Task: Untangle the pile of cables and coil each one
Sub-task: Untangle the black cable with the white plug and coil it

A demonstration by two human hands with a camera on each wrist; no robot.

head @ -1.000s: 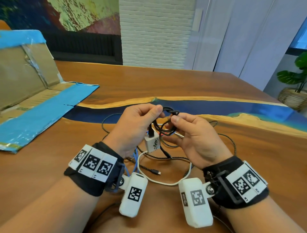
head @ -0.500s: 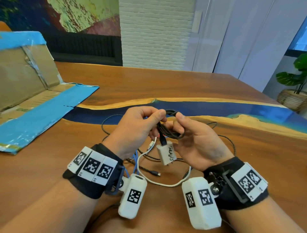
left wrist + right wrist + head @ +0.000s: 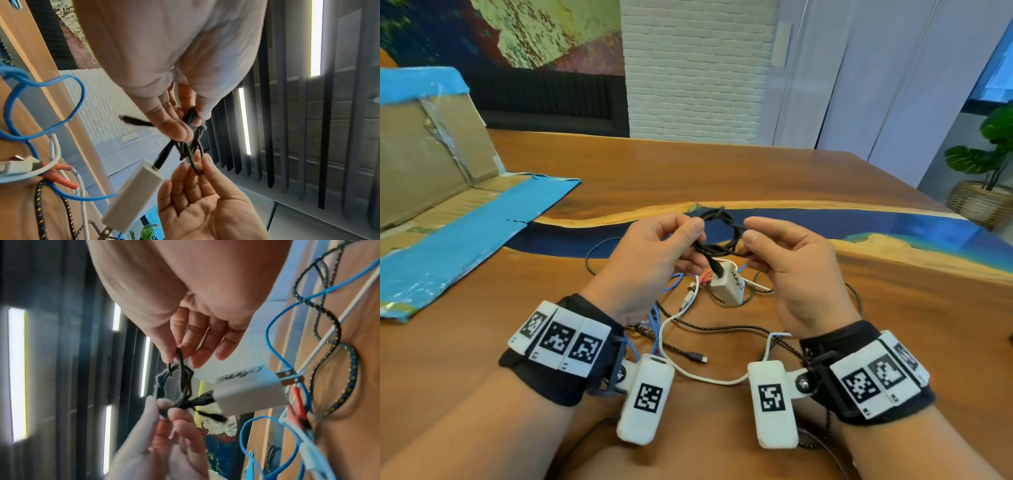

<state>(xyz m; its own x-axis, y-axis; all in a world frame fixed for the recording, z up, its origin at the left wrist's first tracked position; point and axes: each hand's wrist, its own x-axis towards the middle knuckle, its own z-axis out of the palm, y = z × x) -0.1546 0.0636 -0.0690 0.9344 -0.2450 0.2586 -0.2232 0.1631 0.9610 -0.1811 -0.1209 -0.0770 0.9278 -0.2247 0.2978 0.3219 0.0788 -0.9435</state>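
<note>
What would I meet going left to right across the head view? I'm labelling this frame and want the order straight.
Cardboard box → left hand → black cable held between both hands → right hand → potted plant.

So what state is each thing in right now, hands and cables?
left hand: pinches the black cable
right hand: pinches the black cable
black cable: looped, lifted, plugged into the white charger
white charger: hanging from the black cable
blue cable: loose, uncoiled
braided cable: uncoiled on table
</note>
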